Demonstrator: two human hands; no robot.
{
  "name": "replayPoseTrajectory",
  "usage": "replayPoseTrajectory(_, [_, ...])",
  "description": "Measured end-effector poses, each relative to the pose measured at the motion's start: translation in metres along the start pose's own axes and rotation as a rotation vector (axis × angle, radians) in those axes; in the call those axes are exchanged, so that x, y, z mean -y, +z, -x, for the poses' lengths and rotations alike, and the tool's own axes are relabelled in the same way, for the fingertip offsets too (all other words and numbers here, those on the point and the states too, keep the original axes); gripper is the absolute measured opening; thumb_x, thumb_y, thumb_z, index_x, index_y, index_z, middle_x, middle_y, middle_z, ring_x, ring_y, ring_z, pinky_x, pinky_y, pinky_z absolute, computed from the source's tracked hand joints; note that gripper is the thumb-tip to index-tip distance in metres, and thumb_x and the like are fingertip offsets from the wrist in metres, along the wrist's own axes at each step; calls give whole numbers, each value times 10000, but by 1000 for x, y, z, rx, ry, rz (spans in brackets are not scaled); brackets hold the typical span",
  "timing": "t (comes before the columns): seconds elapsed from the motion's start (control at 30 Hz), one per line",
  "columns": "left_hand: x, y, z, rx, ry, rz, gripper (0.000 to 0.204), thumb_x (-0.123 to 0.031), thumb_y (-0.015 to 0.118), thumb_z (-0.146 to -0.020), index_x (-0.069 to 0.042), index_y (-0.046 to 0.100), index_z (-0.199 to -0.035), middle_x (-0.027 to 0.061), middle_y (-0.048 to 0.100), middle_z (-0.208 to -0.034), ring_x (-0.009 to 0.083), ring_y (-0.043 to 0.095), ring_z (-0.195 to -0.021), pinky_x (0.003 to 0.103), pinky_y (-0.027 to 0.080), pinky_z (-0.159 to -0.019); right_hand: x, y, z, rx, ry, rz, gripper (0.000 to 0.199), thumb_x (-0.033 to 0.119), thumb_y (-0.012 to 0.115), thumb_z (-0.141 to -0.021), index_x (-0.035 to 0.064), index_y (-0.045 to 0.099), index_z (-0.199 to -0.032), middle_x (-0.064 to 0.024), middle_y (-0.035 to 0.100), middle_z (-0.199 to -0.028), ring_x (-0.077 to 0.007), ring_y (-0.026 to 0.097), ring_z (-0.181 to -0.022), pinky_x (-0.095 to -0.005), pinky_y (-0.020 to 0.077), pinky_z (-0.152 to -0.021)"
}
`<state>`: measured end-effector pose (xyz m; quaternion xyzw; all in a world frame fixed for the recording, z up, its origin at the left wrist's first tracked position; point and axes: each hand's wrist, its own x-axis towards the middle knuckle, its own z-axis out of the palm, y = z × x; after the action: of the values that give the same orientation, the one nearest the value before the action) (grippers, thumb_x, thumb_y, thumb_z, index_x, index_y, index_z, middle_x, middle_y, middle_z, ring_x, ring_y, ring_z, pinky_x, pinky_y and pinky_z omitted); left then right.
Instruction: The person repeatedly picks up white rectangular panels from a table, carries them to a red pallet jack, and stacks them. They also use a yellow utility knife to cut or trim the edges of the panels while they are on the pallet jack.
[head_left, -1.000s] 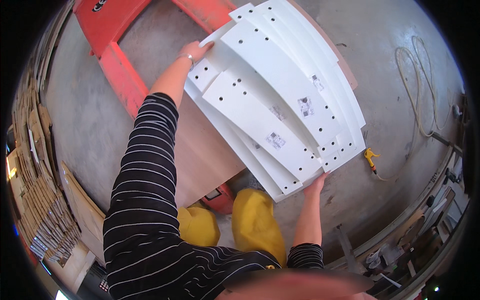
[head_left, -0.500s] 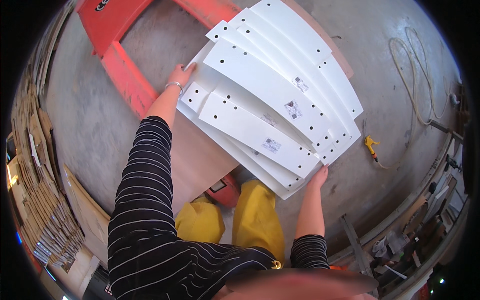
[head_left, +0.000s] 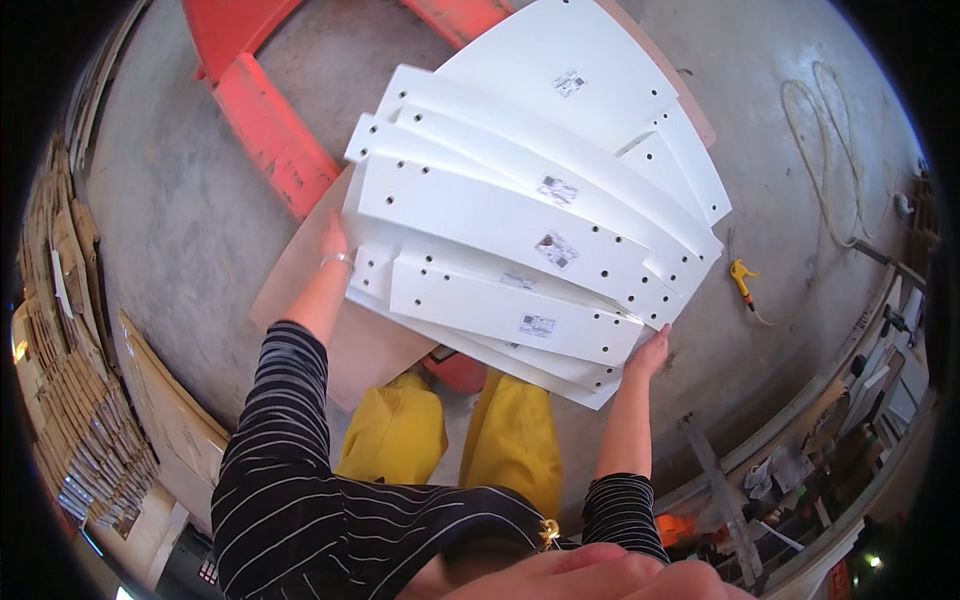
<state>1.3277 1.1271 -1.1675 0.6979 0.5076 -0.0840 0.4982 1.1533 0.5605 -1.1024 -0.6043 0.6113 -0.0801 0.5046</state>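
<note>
A fanned stack of white, slightly curved panels (head_left: 480, 215) with dark holes and small printed labels lies in front of me, overlapping in layers. My left hand (head_left: 335, 240) is at the stack's left edge, closed about the lower panels; its fingers are slightly blurred and partly hidden. At the near right corner, my right hand (head_left: 648, 354) grips the panel ends, thumb upward and the other fingers out of sight beneath. Toward the far side lies a wide white panel (head_left: 575, 50) with a label on it, partly covered by the nearer ones. Brown cardboard (head_left: 385, 350) shows beneath the stack.
A red pallet jack (head_left: 275, 130) stands at the far left. On the concrete floor at right lie a yellow air blow gun (head_left: 741, 283) and a pale coiled hose (head_left: 822, 150). Stacked cardboard (head_left: 85, 430) lines the left; a metal rack (head_left: 720, 490) is at lower right.
Both hands have drawn the nearer panels left and toward me, away from the far ones. More of the wide far panel and its label now shows. My left hand has moved nearer me.
</note>
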Motion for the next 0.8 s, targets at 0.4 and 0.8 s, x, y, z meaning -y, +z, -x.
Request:
replayPoseTrajectory(0.4, [81, -213, 46, -323, -180, 198, 661, -521, 406, -870, 76, 576, -1096, 156, 622, -1050, 262, 610, -932, 349, 455, -841, -14, 67, 102, 271, -219, 451, 413, 388, 468, -939, 1, 603, -896, -8, 534, -782, -110, 439, -734, -271, 395, -692])
replayPoseTrajectory(0.8, [236, -232, 37, -522, -350, 421, 641, -519, 361, -907, 33, 527, -1186, 108, 587, -1145, 243, 573, -1020, 345, 432, -895, -32, 226, 102, 603, -322, 743, 443, 392, 432, -937, -17, 586, -1006, -143, 612, -916, -244, 562, -880, -343, 420, -811])
